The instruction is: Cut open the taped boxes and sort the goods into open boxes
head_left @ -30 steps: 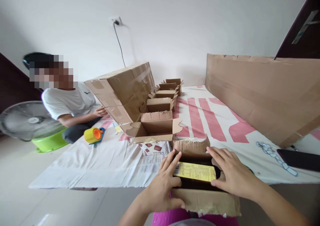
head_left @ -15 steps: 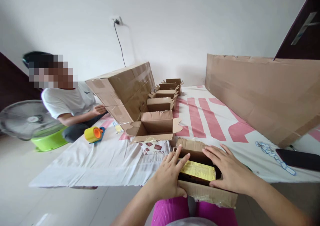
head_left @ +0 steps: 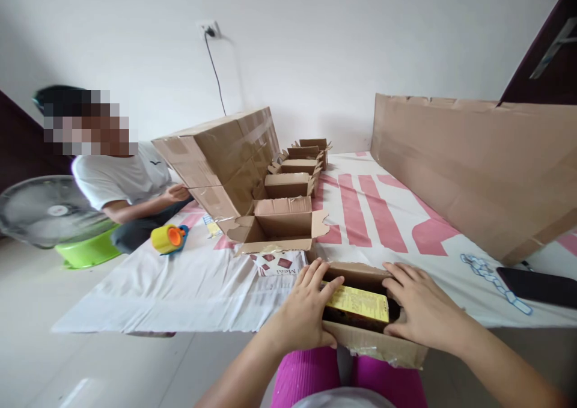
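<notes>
An open cardboard box (head_left: 376, 343) stands close to me at the table's near edge, overhanging my lap. Inside lies a yellow printed carton (head_left: 358, 304) on its side. My left hand (head_left: 304, 312) grips the box's left side, thumb low at the near wall and fingers over the top edge. On the right side, my right hand (head_left: 419, 303) holds the box the same way, fingers at the far rim and thumb at the near wall. Just left of it is a white box marked "Meal" (head_left: 279, 264), under the front flap of another open carton (head_left: 279, 228).
Several open cartons (head_left: 291, 185) run back in a row beside a large taped cardboard box (head_left: 225, 161). A tape dispenser (head_left: 169, 238) lies left, near a seated person (head_left: 121, 179) and a fan (head_left: 56, 210). Right are a phone (head_left: 538, 286) and a cardboard panel (head_left: 469, 161).
The box's far flap, upright before, is now folded down and outward. My right hand has moved slightly right along the rim. The camera view has shifted a little.
</notes>
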A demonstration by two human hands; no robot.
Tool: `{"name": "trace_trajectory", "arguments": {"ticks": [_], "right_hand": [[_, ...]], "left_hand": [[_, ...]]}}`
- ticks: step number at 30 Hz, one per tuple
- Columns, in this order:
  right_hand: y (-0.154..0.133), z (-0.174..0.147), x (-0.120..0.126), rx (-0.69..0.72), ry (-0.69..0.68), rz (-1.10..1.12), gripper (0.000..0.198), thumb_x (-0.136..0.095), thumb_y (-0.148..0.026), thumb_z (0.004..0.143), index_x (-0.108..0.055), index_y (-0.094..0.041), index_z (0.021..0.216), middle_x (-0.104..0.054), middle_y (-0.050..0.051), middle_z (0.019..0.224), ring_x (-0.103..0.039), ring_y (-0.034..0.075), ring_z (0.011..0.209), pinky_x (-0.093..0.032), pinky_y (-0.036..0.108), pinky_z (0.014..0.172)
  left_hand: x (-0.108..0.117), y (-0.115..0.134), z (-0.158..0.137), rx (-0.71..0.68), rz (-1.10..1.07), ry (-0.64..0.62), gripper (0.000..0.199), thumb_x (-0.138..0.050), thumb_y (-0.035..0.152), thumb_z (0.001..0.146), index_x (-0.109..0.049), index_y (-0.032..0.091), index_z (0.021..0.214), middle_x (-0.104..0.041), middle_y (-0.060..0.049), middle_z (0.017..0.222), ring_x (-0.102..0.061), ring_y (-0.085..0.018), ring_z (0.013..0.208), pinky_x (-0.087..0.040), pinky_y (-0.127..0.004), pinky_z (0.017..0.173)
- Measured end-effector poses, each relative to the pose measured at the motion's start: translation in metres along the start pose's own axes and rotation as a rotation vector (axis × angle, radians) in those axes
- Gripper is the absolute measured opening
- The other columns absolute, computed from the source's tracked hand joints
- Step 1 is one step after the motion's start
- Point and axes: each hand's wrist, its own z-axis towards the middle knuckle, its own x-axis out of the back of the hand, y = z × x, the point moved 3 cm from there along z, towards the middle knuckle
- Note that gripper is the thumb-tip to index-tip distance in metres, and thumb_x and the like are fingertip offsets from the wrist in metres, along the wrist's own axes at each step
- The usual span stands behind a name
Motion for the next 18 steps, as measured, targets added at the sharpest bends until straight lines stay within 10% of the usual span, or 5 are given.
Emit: {"name": "trace_trajectory", "arguments": {"ticks": [7, 15, 18], "right_hand": [[-0.013, -0.001, 0.010, -0.025, -0.099, 0.031, 0.042, -0.079, -0.033, 0.062, -0.064, -0.021, 0.099, -0.045, 0.014, 0.151, -0.047, 0.038, 0.130, -0.042, 0.054, 0.102], [0.005, -0.015, 0.035, 0.026, 0.154, 0.089, 0.008, -0.059, -0.018, 0.078, -0.056, -0.023, 0.083, -0.064, 0.009, 0.123, -0.058, 0.028, 0.113, -0.047, 0.045, 0.094], [0.012, -0.025, 0.035, 0.064, 0.255, 0.042, 0.026, -0.045, -0.006, 0.083, -0.063, -0.022, 0.091, -0.066, 0.007, 0.113, -0.057, 0.026, 0.111, -0.045, 0.047, 0.096]], "left_hand": [[-0.001, -0.001, -0.002, 0.013, -0.037, 0.051, 0.114, -0.092, 0.043, 0.047, -0.040, 0.023, 0.146, -0.030, -0.020, 0.156, -0.022, -0.045, 0.145, -0.031, -0.063, 0.113], [-0.003, -0.002, -0.005, 0.031, -0.037, 0.053, 0.112, -0.092, 0.041, 0.047, -0.039, 0.024, 0.145, -0.027, -0.019, 0.158, -0.021, -0.044, 0.146, -0.030, -0.063, 0.114], [-0.004, -0.002, -0.006, 0.054, -0.028, 0.038, 0.113, -0.093, 0.038, 0.046, -0.040, 0.025, 0.145, -0.027, -0.018, 0.159, -0.019, -0.044, 0.147, -0.030, -0.063, 0.114]]}}
